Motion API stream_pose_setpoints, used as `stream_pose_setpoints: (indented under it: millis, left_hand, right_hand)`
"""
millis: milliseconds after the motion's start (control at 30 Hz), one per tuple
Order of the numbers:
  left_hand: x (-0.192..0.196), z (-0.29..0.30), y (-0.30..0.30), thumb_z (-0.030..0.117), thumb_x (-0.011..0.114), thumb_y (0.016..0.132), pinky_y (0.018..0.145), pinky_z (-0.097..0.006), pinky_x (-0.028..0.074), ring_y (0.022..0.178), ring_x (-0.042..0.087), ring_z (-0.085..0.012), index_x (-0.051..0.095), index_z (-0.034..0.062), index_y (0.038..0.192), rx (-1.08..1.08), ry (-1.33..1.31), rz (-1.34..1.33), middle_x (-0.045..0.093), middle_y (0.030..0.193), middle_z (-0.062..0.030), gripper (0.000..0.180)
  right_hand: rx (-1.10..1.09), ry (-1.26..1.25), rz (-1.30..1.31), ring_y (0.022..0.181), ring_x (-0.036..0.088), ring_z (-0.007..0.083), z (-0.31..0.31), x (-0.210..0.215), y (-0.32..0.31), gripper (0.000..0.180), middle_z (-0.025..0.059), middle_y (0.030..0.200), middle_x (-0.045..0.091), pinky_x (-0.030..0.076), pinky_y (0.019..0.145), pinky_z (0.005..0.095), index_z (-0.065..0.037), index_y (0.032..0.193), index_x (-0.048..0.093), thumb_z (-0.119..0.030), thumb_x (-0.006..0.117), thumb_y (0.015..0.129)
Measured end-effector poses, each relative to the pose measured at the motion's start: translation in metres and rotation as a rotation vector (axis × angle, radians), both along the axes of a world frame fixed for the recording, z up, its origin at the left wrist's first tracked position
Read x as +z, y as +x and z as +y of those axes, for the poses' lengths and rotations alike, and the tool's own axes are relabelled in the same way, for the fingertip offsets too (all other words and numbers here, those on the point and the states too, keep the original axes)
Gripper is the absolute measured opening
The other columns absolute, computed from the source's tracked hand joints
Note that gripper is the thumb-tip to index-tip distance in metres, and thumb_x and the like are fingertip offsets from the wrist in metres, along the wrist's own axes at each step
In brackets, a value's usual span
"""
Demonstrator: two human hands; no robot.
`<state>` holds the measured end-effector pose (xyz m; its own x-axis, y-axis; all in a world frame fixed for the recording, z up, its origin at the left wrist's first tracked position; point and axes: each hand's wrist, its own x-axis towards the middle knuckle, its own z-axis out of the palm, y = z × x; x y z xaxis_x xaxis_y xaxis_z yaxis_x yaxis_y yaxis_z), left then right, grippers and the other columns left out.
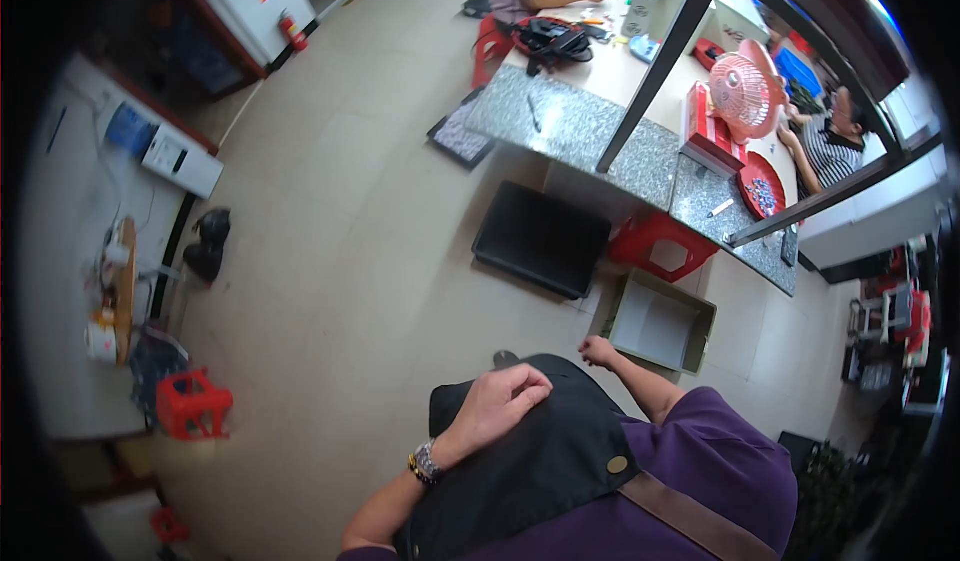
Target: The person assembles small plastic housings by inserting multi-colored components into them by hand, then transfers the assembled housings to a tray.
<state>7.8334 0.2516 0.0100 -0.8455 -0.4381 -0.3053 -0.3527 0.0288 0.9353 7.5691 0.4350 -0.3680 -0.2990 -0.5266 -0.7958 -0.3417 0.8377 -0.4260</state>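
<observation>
My left hand (497,401) is in front of the black apron (520,461), its fingers loosely curled together with nothing visible in them. A metal watch (426,459) and a beaded bracelet are on that wrist. My right hand (597,351) hangs at my side, fingers curled in, and nothing shows in it. Closest to it is an olive-green rectangular bin (660,323) with a pale bottom, standing on the floor. A flat black tray (542,240) lies beyond, by the table.
A granite-topped table (570,121) with a dark metal frame (660,71) stands ahead to the right. On it are a pink fan (745,96) and a red dish (763,186). Two people sit there. A red stool (193,404) and black boots (208,244) are at left.
</observation>
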Motion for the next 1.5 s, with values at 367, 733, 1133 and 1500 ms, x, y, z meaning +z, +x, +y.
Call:
stream_pose_setpoints:
  millis: [367, 733, 1133, 1500]
  left_hand:
    - [-0.021, -0.273, 0.068, 0.015, 0.06, 0.089, 0.065, -0.025, 0.048, 0.069, 0.061, -0.0097, 0.066, -0.0002, 0.097, -0.151, 0.086, 0.011, 0.067, 0.076, -0.0072, 0.018]
    - [-0.032, -0.495, 0.059, 0.013, 0.06, 0.089, 0.063, -0.023, 0.047, 0.068, 0.058, -0.0067, 0.066, -0.0002, 0.095, -0.333, 0.133, -0.012, 0.065, 0.075, -0.0027, 0.015]
    - [-0.029, -0.701, -0.149, 0.015, 0.06, 0.088, 0.058, -0.029, 0.047, 0.063, 0.062, -0.0119, 0.065, 0.0012, 0.092, -0.57, -0.038, 0.094, 0.064, 0.069, -0.0072, 0.014]
    - [-0.006, -0.891, -0.351, 0.011, 0.061, 0.084, 0.062, -0.037, 0.048, 0.066, 0.062, -0.0278, 0.063, 0.0007, 0.086, -0.904, -0.368, 0.296, 0.063, 0.07, -0.0135, 0.011]
  right_hand:
    - [-0.253, -0.289, 0.003, 0.063, 0.066, 0.0165, -0.296, 0.012, 0.096, 0.021, 0.0101, 0.076, 0.067, 0.054, 0.06, 0.0295, -0.001, 0.095, 0.066, -0.005, 0.063, 0.075]
    - [-0.592, -0.075, -0.042, 0.07, 0.067, 0.0182, -0.384, 0.034, 0.152, 0.023, 0.0106, 0.081, 0.069, 0.055, 0.063, 0.0326, -0.001, 0.096, 0.067, -0.002, 0.064, 0.073]
    - [-0.594, -0.309, 0.119, 0.074, 0.065, 0.0128, -0.638, -0.004, 0.026, 0.015, 0.0072, 0.085, 0.069, 0.053, 0.068, 0.0292, -0.004, 0.094, 0.067, -0.006, 0.067, 0.079]
    - [-0.859, -0.382, -0.002, 0.07, 0.067, 0.0195, -0.815, 0.034, -0.09, 0.029, 0.0115, 0.084, 0.068, 0.054, 0.07, 0.0332, -0.002, 0.104, 0.065, -0.01, 0.063, 0.077]
